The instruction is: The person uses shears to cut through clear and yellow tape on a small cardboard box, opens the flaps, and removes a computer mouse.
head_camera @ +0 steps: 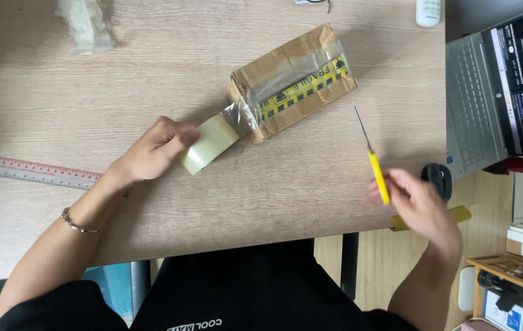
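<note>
Wooden desk bears a brown paper parcel, tape strip running taut from it to the clear tape roll. Left hand clamps the roll, keeping tension. Right hand grips yellow-handled scissors, blades pointing toward the strip.

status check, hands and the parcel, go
Left hand grips tape roll, strip stretched onto brown parcel. Right hand holds yellow scissors, off the parcel. Nothing between scissors and tape.
</note>
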